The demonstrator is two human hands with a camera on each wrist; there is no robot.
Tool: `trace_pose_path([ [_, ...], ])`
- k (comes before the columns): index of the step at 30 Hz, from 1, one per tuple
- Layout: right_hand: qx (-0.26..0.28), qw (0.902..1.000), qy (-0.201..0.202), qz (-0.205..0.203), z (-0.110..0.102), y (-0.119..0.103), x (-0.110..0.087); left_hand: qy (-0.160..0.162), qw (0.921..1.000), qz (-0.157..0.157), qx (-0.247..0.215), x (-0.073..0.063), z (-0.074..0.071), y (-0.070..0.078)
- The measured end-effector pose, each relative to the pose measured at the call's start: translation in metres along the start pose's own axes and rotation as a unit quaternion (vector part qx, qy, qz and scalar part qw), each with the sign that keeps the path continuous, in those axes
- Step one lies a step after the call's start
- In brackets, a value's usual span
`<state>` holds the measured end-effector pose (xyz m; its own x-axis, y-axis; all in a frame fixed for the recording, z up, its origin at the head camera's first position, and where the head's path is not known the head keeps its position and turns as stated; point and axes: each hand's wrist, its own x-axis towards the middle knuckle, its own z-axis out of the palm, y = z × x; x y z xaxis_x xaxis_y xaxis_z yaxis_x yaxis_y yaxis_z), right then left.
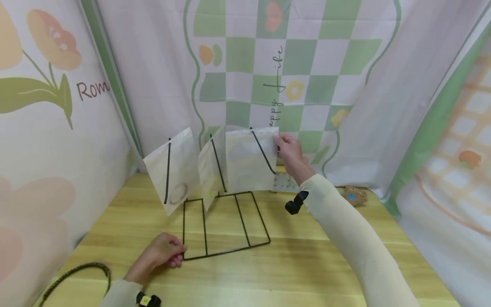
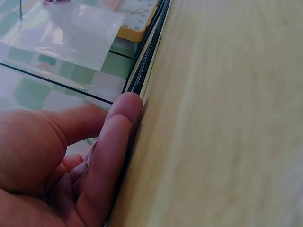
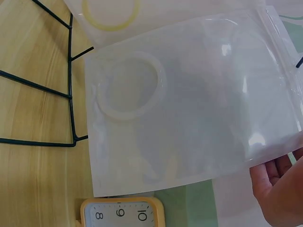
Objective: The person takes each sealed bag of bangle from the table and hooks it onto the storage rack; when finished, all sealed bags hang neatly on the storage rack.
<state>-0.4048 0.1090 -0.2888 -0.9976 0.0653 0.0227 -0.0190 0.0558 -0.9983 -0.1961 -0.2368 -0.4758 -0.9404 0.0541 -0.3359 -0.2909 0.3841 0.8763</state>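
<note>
A black wire rack (image 1: 216, 254) rests on the table with slanted rods rising at its back. On those rods hang three translucent plastic bags: a left one (image 1: 184, 164), a middle one turned nearly edge-on (image 1: 209, 175), and a right one (image 1: 249, 166). My left hand (image 1: 165, 250) pinches the rack's near left corner between thumb and fingers. The upper right edge of the right bag is pinched by my right hand (image 1: 290, 151). Inside that bag lies a pale ring (image 3: 161, 85); a yellow ring (image 3: 111, 27) shows in the bag beside it.
Behind the right bag stands a yellow-framed clock (image 3: 158, 208), partly covered. A small brown object (image 1: 354, 196) sits at the table's back right. At the front left curves a dark braided cord (image 1: 78, 268). Printed curtains (image 1: 161, 55) enclose the table's back and sides.
</note>
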Motion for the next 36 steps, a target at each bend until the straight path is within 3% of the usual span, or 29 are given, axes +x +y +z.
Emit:
trace_pose_path([
  [10, -0.005, 0.9983, 0.004, -0.058, -0.009, 0.001, -0.011, 0.003, 1.0, -0.006, 0.005, 0.002, 0.001, 0.001],
  [15, -0.08, 0.9912, 0.024, -0.103, -0.03, 0.011, -0.019, -0.004, 1.0, 0.001, 0.006, 0.005, 0.004, 0.003],
  [24, -0.268, 0.9425, -0.034, -0.196, -0.069, 0.043, -0.058, 0.0, 0.9999, 0.008, 0.011, 0.005, 0.006, 0.003],
  [27, -0.309, 0.9277, -0.054, -0.203, -0.078, 0.052, -0.078, -0.003, 0.9999, 0.013, 0.009, 0.005, 0.005, 0.002],
  [36, -0.383, 0.8981, -0.096, -0.193, -0.095, 0.068, -0.124, 0.004, 0.9998, 0.018, 0.009, 0.003, -0.004, -0.002],
])
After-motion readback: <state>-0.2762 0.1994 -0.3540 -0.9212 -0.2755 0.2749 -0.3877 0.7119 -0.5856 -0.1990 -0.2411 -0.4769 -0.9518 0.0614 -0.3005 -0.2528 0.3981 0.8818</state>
